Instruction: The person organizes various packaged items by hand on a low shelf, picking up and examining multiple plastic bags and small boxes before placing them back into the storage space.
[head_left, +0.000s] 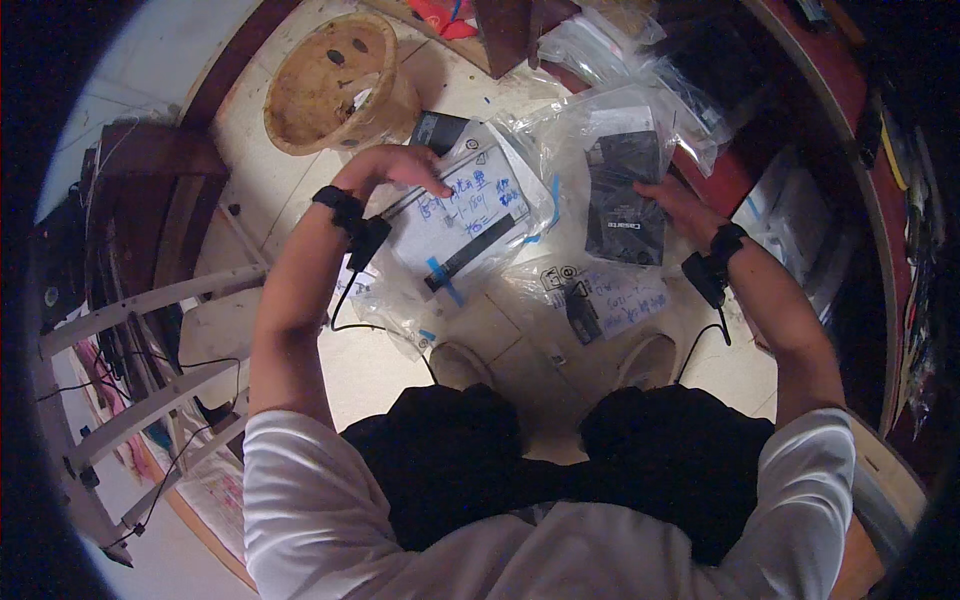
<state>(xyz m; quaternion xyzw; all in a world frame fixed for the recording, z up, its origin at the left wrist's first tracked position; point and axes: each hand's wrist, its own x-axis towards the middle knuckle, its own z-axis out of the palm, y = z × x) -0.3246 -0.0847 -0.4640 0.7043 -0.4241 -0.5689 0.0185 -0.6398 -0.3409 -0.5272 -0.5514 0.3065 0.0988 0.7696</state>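
Note:
My left hand (390, 166) grips the left edge of a clear plastic bag holding a white sheet with blue handwriting (457, 217), its thumb on top. A black strip and blue tape show on that bag. My right hand (679, 206) holds a second clear bag with a dark Casarte booklet (626, 202) in it, the thumb resting on the booklet's right side. Below them, on the tiled floor between my feet, lies another plastic bag (630, 300) with a handwritten sheet and a small dark item. A dark booklet or box (439, 131) pokes out behind the left bag.
A stained tan basin or bucket (330, 82) with scraps inside stands beyond my left hand. More clear plastic bags (630, 67) lie at the upper right, by dark red furniture (720, 172). A pale ladder-like frame (157, 405) with cables stands at the left. My shoes (457, 364) are close by.

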